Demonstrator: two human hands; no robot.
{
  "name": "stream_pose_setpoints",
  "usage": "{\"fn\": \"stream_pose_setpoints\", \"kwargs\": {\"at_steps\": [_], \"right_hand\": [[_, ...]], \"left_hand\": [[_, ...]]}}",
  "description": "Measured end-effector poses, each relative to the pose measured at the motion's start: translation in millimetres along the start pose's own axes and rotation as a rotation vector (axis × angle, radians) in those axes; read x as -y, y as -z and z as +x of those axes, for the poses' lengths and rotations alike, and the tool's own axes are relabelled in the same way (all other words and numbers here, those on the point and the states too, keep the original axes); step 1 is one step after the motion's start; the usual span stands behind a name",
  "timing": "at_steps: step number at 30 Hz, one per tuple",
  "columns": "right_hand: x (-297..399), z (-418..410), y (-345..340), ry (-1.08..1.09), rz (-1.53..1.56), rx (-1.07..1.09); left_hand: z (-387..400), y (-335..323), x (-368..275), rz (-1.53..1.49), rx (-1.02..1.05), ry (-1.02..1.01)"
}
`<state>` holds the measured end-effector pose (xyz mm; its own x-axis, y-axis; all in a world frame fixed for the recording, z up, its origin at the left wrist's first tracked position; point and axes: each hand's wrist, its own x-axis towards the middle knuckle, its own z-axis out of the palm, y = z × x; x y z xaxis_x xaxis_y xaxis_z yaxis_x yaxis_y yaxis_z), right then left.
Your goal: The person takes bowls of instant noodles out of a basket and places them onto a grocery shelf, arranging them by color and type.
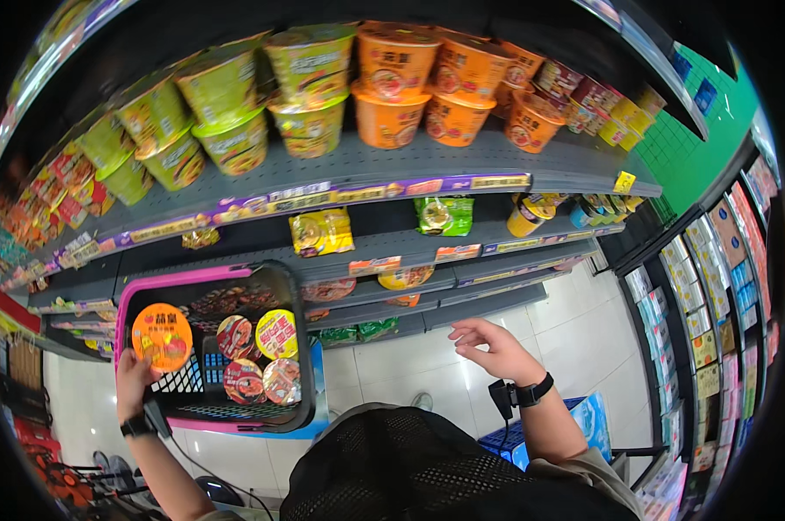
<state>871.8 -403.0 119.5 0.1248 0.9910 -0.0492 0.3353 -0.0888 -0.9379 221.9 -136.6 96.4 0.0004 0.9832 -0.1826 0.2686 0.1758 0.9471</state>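
Note:
My left hand (136,378) grips an orange instant noodle cup (162,337) by its edge, with its round lid facing me. The cup is over the left side of a black plastic shopping basket (304,365) that has a pink handle (132,286). Inside the basket, at its right side, sit a yellow-lidded noodle cup (276,333) and several red-lidded ones (244,381). Above the floor to the right of the basket, my right hand (487,348) is empty, its fingers apart and slightly bent.
Stacked green noodle cups (233,140) and orange noodle cups (396,58) line the upper shelf (327,170). Yellow (321,231) and green noodle packets (444,216) lie below. A blue crate (506,443) is near my right forearm. Another stocked shelf (653,365) borders the right.

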Motion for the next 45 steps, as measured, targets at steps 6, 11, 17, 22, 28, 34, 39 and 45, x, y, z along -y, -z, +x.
{"fn": "stream_pose_setpoints", "kwargs": {"at_steps": [6, 11, 17, 22, 28, 34, 39, 45], "right_hand": [[-30, -6, 77, 0.11, 0.012, 0.101], [-44, -19, 126, 0.177, -0.044, 0.271], [-34, -42, 171, 0.51, -0.302, 0.233], [-60, -63, 203, 0.541, -0.255, 0.055], [-75, -76, 240, 0.348, -0.113, 0.024], [-64, -41, 287, 0.507, 0.349, -0.224], [0, 8, 353, 0.644, 0.289, -0.416], [51, 110, 412, 0.659, 0.158, -0.548]], "left_hand": [[-126, -156, -116, 0.094, 0.38, -0.081], [-163, -312, -164, 0.221, 0.728, -0.083], [-180, -473, -191, 0.102, 1.052, -0.192], [-197, -551, -204, -0.083, 1.243, -0.11], [-213, -580, -212, -0.159, 1.181, -0.159], [-225, -551, -160, -0.29, 0.776, -0.224], [-266, -493, -87, -0.343, 0.339, -0.036], [-322, -458, -46, -0.456, 0.041, -0.023]]}}
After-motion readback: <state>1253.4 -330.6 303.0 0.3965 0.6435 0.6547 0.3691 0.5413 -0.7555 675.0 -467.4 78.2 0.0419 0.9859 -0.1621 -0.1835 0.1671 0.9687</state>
